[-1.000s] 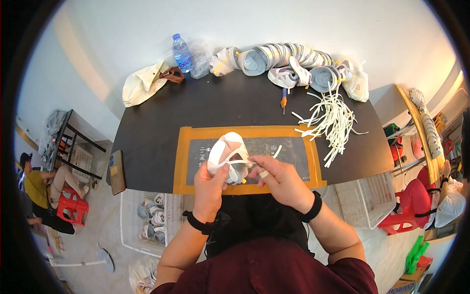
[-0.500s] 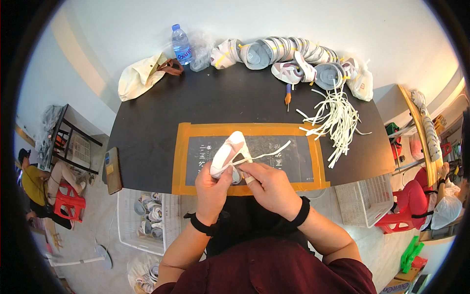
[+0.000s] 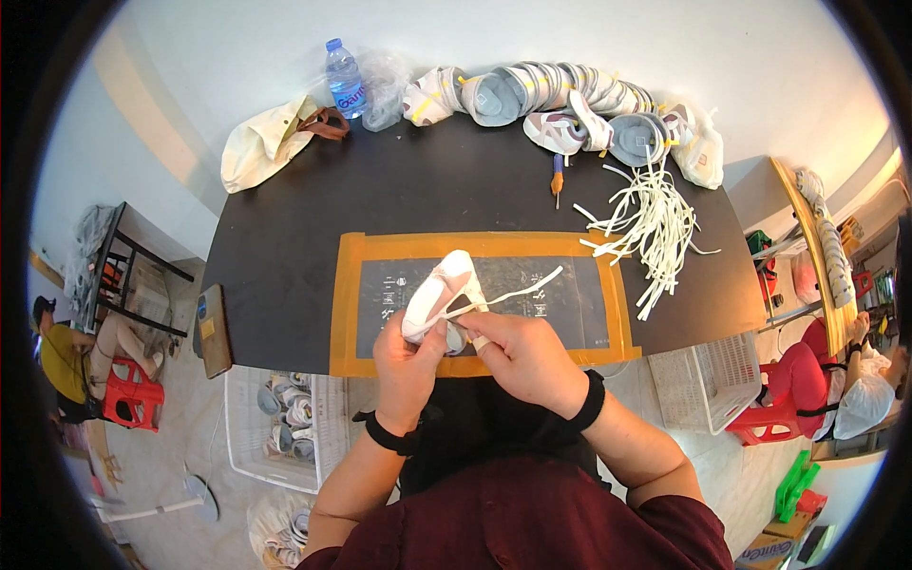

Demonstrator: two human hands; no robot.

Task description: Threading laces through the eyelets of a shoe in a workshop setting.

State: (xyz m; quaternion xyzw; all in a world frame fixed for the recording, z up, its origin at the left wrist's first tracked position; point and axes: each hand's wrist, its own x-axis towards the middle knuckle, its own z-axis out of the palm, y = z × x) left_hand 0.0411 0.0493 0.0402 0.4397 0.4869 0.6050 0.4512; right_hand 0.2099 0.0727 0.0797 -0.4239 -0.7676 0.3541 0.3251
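My left hand [image 3: 404, 359] is closed around the near end of a small white and pale pink shoe upper [image 3: 427, 302], which is tilted over the table's front part. Against its right side, my right hand [image 3: 524, 359] is closed, thumb and fingers pinching near a white shoelace [image 3: 527, 288]. One strand crosses the shoe's opening, and a loose end trails to the right over the mat. My fingertips partly hide the lace where they meet the shoe. The right thumb has a pale wrap around it.
A dark mat edged with orange tape [image 3: 347, 304] lies on the black table [image 3: 285, 228]. A pile of white laces [image 3: 655, 223], an orange-handled awl [image 3: 558, 176] and a row of shoe uppers [image 3: 541, 90] sit beyond. A phone [image 3: 215, 328] rests at left; crates [image 3: 285, 475] stand below.
My left thumb and the shoe have shifted slightly left. A lace strand now spans the shoe's opening more plainly. Both hands keep their grip, and the whole view has shifted a little.
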